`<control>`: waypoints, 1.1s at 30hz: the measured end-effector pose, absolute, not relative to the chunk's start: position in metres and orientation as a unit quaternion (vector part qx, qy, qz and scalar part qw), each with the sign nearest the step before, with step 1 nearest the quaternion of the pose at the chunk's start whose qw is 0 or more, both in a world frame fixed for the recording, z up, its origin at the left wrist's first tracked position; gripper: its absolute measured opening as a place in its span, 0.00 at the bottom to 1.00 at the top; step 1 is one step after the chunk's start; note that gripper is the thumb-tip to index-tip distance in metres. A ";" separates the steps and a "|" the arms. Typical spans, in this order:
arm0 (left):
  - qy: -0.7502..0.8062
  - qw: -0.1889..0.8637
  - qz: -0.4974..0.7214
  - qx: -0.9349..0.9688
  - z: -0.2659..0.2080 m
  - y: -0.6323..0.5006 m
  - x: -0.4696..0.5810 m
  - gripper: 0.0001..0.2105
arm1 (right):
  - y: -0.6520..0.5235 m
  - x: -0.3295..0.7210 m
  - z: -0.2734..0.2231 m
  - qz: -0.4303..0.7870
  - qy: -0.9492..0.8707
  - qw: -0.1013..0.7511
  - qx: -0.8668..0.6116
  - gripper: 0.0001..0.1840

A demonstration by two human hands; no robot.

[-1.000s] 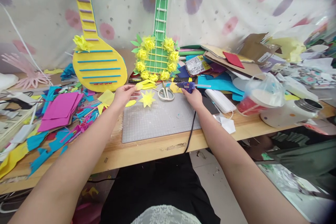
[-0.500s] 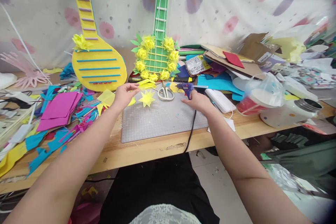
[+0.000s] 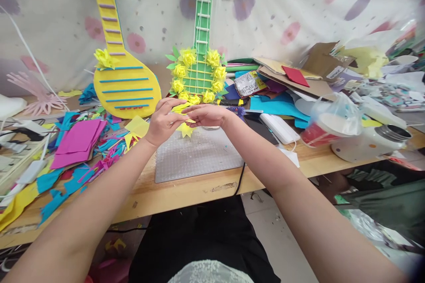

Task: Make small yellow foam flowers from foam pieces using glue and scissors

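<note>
My left hand [image 3: 164,121] is closed in a pinch over the back of the grey cutting mat [image 3: 195,163], with a small yellow paper piece [image 3: 190,120] at its fingertips. Meeting it from the right, my right hand [image 3: 207,116] has its fingers together on the same piece, whose shape is mostly hidden by the fingers. Below them a yellow paper star [image 3: 185,130] lies on the mat, partly covered. Behind my right wrist lies a blue glue gun [image 3: 239,111], mostly hidden. The scissors are almost wholly covered by my right hand.
A yellow paper lute [image 3: 128,90] and a green one [image 3: 202,70] with yellow flowers lean at the back. Magenta sheets [image 3: 78,143] and scraps lie left. On the right are a white power bank [image 3: 280,127], a bagged cup [image 3: 328,126] and an open bottle [image 3: 372,141].
My right hand has let go of the glue gun and moved left to meet my left hand. My left hand has shifted slightly right, and both now touch the yellow paper piece.
</note>
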State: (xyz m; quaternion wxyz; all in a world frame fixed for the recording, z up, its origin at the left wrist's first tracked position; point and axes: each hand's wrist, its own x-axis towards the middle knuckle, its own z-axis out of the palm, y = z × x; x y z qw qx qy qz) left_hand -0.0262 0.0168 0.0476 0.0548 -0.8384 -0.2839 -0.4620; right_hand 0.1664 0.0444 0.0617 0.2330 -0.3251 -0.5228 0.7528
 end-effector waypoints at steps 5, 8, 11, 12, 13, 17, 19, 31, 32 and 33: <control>-0.318 0.011 -0.444 -0.838 0.045 0.014 -0.029 0.03 | 0.043 0.163 0.065 0.724 -0.543 0.253 -0.342 0.14; -0.376 -0.070 -0.441 -0.812 0.045 0.012 -0.028 0.07 | 0.042 0.162 0.065 0.667 -0.581 0.280 -0.372 0.13; -0.446 -0.220 -0.493 -0.714 0.045 0.015 -0.028 0.16 | 0.044 0.162 0.061 0.591 -0.632 0.310 -0.393 0.15; -0.463 -0.288 -0.506 -0.668 0.046 0.017 -0.027 0.15 | 0.045 0.161 0.060 0.565 -0.648 0.315 -0.401 0.16; -0.477 -0.353 -0.504 -0.628 0.046 0.020 -0.027 0.13 | 0.046 0.161 0.058 0.541 -0.662 0.319 -0.409 0.16; -0.515 -0.460 -0.420 -0.590 0.049 0.026 -0.022 0.13 | 0.045 0.156 0.057 0.482 -0.689 0.314 -0.440 0.15; -0.525 -0.460 -0.409 -0.588 0.049 0.026 -0.020 0.13 | 0.044 0.152 0.056 0.469 -0.690 0.312 -0.455 0.14; -0.593 -0.438 -0.393 -0.550 0.033 0.047 -0.024 0.11 | 0.043 0.161 0.030 0.289 -0.735 0.369 -0.491 0.10; -0.595 -0.432 -0.392 -0.553 0.031 0.049 -0.024 0.11 | 0.040 0.161 0.029 0.269 -0.750 0.364 -0.481 0.12; -0.597 -0.426 -0.393 -0.556 0.030 0.050 -0.023 0.11 | 0.036 0.161 0.027 0.248 -0.767 0.359 -0.471 0.14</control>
